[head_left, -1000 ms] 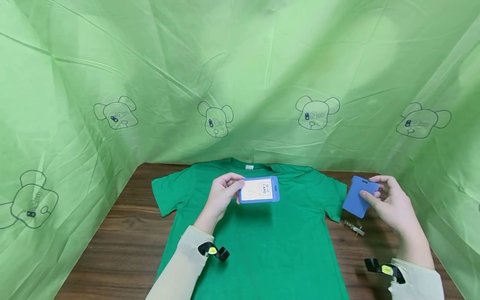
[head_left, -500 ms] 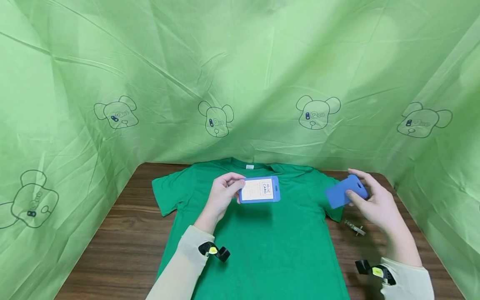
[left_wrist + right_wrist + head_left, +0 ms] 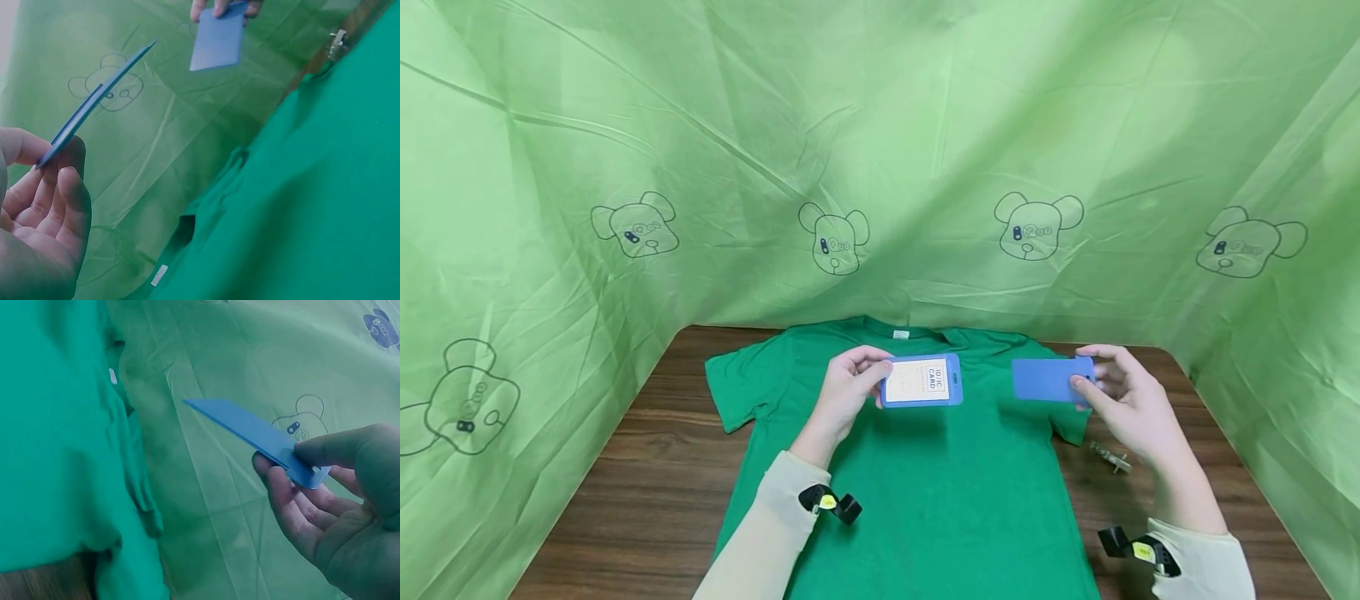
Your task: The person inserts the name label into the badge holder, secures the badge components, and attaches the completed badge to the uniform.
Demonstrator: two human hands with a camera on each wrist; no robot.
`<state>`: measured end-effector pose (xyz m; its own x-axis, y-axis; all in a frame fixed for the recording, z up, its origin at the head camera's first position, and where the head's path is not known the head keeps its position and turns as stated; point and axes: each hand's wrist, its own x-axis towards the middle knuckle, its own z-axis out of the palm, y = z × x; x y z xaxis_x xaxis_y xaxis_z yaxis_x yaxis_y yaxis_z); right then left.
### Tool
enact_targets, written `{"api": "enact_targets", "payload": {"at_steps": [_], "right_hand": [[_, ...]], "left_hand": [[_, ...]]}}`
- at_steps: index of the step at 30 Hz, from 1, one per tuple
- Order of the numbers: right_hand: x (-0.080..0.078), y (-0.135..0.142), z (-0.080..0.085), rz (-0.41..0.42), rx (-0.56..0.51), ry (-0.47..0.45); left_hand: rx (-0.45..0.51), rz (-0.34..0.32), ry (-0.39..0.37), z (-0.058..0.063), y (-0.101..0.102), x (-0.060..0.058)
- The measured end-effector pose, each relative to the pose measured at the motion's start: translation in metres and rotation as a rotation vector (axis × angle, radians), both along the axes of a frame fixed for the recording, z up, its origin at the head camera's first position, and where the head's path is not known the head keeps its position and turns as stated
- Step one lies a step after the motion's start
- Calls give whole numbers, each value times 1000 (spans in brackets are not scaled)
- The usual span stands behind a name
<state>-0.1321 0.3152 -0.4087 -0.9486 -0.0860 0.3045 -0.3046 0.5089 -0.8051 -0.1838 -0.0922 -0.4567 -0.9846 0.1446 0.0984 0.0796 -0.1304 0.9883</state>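
My left hand (image 3: 844,387) pinches one end of a blue ID card holder (image 3: 957,379) with a white "ID/IC CARD" insert (image 3: 917,381), its slotted end pointing right. In the left wrist view this card holder (image 3: 103,100) shows edge-on between thumb and fingers. To the right, my right hand (image 3: 1127,400) pinches a plain blue panel (image 3: 1045,379) by its slotted end, thumb over the slot. The right wrist view shows the blue panel (image 3: 250,428) tilted, its free end pointing away from the hand. Both pieces are held above a green T-shirt (image 3: 925,492), a gap between them.
The T-shirt lies spread on a dark wood table (image 3: 640,475), collar at the far edge. A small metal clip (image 3: 1109,457) lies on the wood beside the right sleeve. Green fabric (image 3: 880,150) with bear outlines hangs behind and at both sides.
My right hand has moved left with the blue panel and turned it level, so its free end points toward the card holder. The left hand has stayed in place.
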Motion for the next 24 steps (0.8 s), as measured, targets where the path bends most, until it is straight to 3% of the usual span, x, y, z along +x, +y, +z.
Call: {"api": "enact_targets", "payload": {"at_steps": [3, 11, 24], "right_hand": [[2, -7, 4, 17, -79, -4], [5, -30, 13, 155, -420, -76], [7, -51, 30, 238, -467, -118]], "left_hand": [[-3, 3, 3, 0, -1, 0], [0, 9, 11, 3, -3, -1], [29, 2, 26, 2, 0, -1]]}}
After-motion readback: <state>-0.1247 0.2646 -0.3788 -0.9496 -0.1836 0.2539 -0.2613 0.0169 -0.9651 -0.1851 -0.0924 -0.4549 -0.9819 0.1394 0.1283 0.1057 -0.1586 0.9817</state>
